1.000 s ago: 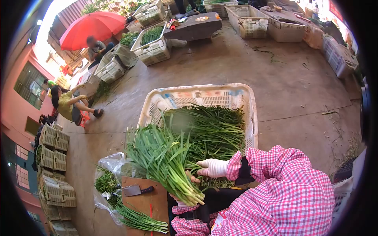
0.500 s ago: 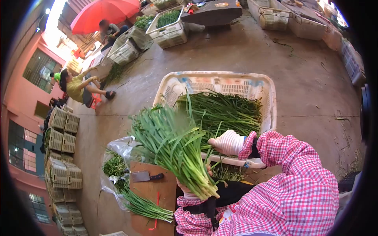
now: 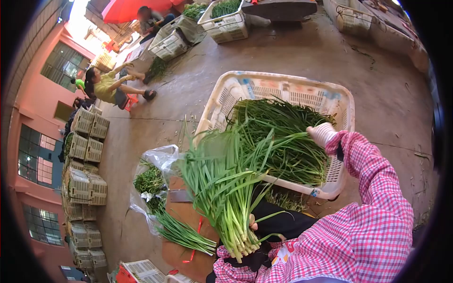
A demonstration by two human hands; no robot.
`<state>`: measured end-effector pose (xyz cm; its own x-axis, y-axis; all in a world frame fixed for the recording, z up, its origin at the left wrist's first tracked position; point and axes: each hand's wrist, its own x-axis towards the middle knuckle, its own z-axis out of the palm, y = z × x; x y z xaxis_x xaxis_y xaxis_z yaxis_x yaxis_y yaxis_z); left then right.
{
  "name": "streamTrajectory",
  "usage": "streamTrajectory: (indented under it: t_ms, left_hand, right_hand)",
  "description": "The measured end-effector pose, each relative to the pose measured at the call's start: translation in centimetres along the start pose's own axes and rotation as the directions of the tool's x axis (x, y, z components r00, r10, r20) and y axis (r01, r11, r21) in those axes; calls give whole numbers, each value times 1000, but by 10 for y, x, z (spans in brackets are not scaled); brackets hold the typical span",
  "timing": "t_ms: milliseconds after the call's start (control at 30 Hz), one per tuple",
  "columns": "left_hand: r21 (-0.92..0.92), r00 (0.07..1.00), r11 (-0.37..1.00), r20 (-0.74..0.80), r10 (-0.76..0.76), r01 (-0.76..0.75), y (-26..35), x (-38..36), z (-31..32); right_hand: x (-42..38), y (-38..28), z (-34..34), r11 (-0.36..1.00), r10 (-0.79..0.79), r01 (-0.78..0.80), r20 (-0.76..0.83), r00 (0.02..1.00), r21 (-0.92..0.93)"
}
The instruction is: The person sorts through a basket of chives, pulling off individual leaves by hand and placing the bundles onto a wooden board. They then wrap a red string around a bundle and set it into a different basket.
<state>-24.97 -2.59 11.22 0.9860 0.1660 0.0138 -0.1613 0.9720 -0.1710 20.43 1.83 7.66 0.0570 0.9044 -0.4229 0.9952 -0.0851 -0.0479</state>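
My left hand (image 3: 254, 222), mostly hidden behind the stalks, is closed around a large bunch of garlic greens (image 3: 222, 188). Its pale stem ends point toward my lap, and the long flat leaves fan away over the crate's near left corner. My right hand (image 3: 322, 134), in a striped glove, is closed over the right side of the crate, at the tip of a long green leaf (image 3: 290, 138) stretching from the bunch's side. Below it, a thick layer of dark greens (image 3: 288, 118) lies in the white plastic crate (image 3: 347, 101).
Left of the bunch, a brown board (image 3: 177, 254) carries a partly covered cleaver (image 3: 180, 195), a red tie (image 3: 192, 255) and a smaller bunch of thin greens (image 3: 186, 236). Beside it lies a plastic bag (image 3: 163, 158) of trimmings. Stacked crates (image 3: 87, 188) and a seated person (image 3: 108, 89) are farther left.
My right hand has moved right and away from the bunch, drawing a leaf out over the crate. The bunch has tilted more upright and now covers most of the cleaver. The view has shifted.
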Motion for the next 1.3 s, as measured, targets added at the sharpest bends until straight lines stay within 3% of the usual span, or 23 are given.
streamTrajectory:
  t_ms: [33,100,133,200,233,267,333,367,400,467,533,567,633,667,767,900,933,967,1033,1067,1133,1233,1300]
  left_hand:
    - [-116,970,963,52,-238,243,9,-2,5]
    - [-580,776,619,36,-630,530,27,-28,-13]
    - [-312,865,816,41,-500,486,28,-45,-27]
    - [-157,983,983,173,-63,91,-3,-46,-9]
    - [-14,959,986,230,167,-169,-16,-49,-12]
    - [127,838,834,189,512,-538,-44,-29,19]
    - [215,794,784,-53,605,-583,-36,-31,25]
    - [261,708,736,-208,675,-624,-27,-35,20]
    - [399,620,672,-271,736,-624,-36,-11,49]
    - [644,610,622,-290,738,-446,-38,3,72]
    - [813,561,517,-304,770,-268,-43,16,101]
    - [818,564,505,-289,774,-274,-43,14,105]
    - [905,549,409,-284,786,-118,-39,7,103]
    - [945,506,322,-249,826,-60,-34,-1,95]
    - [992,473,52,-102,875,118,-46,-7,106]
    - [962,461,165,-251,851,219,-69,-18,107]
    - [966,487,167,-244,839,197,-74,-17,106]
    - [966,474,175,-247,845,192,-78,-18,104]
    - [943,501,148,-287,816,299,-85,-22,104]
    - [916,452,273,-384,805,293,-91,-24,107]
    - [847,430,86,-350,833,524,-99,-23,116]
    - [401,339,-187,-351,873,897,-108,-12,130]
    - [263,287,-213,-288,914,941,-124,-6,119]
  right_hand:
    - [7,21,12,994,108,-106,68,992,-33]
    - [5,56,25,962,181,-113,274,944,-247]
    - [5,62,23,961,207,-155,222,953,-228]
    - [-18,42,-21,975,138,-116,104,985,-192]
    - [-39,11,-55,983,48,-41,38,998,-180]
    - [-49,-6,-65,988,-96,99,-34,995,114]
    - [-65,-48,-72,688,-296,265,-72,952,676]
    - [-57,-71,-43,278,-461,197,-49,886,940]
    - [-51,-99,-10,63,-632,65,-11,775,996]
    - [-87,-168,-33,-315,-782,102,-318,536,944]
    - [-93,-205,-26,-337,-850,-279,-163,501,899]
    - [-86,-220,-6,-489,-777,-226,-304,551,843]
    - [-77,-230,6,-725,-644,-483,-236,728,491]
    - [-124,-227,-60,-669,-553,-111,-392,736,735]
    - [-113,-243,-49,-789,-465,-130,-445,765,600]
    - [-102,-252,-43,-864,-391,-193,-379,839,465]
    - [-98,-257,-43,-813,-461,-301,-236,856,498]
    - [-106,-260,-37,-801,-381,-218,-194,904,558]
    - [-73,-279,-4,-730,-649,-476,-278,708,490]
    - [-70,-280,14,-732,-644,-465,-283,711,498]
    - [-74,-283,29,-706,-687,-519,-289,667,482]
    - [-89,-280,58,-652,-752,-577,-319,577,492]
    - [-76,-280,100,-595,-803,-696,-254,539,402]
